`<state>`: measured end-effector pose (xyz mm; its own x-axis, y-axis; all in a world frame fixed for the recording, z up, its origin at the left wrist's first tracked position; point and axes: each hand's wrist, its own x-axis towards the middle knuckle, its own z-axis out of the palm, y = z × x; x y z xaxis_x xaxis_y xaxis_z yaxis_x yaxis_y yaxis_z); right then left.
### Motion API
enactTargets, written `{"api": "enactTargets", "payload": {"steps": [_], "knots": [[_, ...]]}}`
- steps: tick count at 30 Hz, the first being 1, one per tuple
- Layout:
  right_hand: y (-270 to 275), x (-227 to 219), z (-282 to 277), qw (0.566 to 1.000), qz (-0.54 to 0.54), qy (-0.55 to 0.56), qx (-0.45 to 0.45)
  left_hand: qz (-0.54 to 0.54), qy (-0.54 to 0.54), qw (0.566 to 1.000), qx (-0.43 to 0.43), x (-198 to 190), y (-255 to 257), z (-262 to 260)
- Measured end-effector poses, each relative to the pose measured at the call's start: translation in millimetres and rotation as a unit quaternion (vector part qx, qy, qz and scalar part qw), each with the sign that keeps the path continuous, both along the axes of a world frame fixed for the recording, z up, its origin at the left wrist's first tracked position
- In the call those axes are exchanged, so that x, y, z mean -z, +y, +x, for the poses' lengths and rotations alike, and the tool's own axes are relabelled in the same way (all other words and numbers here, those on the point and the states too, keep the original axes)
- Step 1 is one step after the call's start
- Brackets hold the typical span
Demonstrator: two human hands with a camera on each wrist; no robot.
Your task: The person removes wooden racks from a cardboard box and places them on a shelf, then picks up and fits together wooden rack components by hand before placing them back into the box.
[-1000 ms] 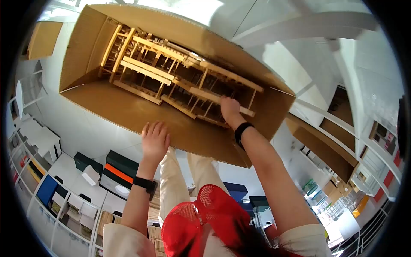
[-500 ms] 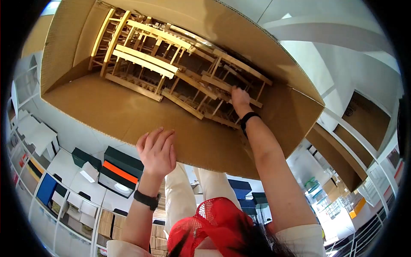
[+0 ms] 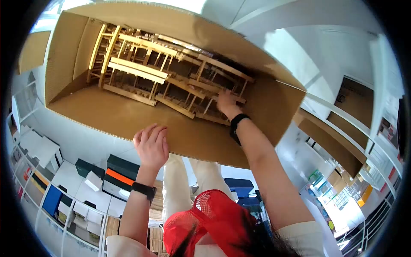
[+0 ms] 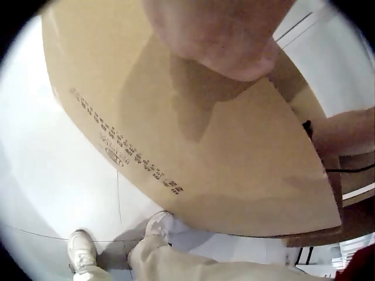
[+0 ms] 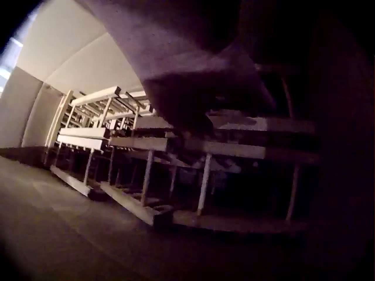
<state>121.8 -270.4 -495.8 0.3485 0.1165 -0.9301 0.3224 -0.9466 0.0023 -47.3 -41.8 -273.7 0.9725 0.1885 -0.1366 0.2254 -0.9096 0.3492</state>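
Note:
A large open cardboard box [image 3: 115, 113] holds several light wooden racks [image 3: 137, 73] made of bars and thin rods. My right hand [image 3: 227, 104] reaches inside at the right end, its extended fingers over a wooden bar; in the right wrist view, the dark hand [image 5: 187, 64] hangs over the racks [image 5: 137, 143], and fingertip contact is unclear. My left hand [image 3: 152, 147] is at the box's near edge with fingers slightly bent, holding nothing. In the left wrist view, that hand [image 4: 217, 35] is beside the printed outer cardboard wall [image 4: 246, 170].
Another cardboard box [image 3: 329, 139] stands to the right, and one more [image 3: 33, 51] at the far left. White shelving [image 3: 64, 227] with stored items is at lower left, near dark green boxes [image 3: 122, 165]. Shoes [image 4: 82, 249] show on the floor below the box.
My right hand's fingers, curled round a wooden bar before, are now loosened and more extended over it. The left hand stays near the box's edge. The head view has shifted.

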Motion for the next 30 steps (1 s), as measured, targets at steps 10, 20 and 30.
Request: {"api": "enactTargets", "payload": {"steps": [10, 20, 30], "knots": [[-54.9, -215.9, -59.5, 0.925, 0.232, -0.119, 0.277, -0.226, 0.02, 0.972, -0.062, 21.2, 46.5, -36.8], [-247.1, -310.9, -247.1, 0.98, 0.048, -0.192, -0.002, -0.244, 0.009, 0.967, -0.068, -122.5, 168.6, -73.3], [-336.6, -450.7, -267.8, 0.626, 0.208, -0.323, 0.678, -0.273, -0.184, 0.925, 0.188, -395.5, 120.2, 89.6]]}}
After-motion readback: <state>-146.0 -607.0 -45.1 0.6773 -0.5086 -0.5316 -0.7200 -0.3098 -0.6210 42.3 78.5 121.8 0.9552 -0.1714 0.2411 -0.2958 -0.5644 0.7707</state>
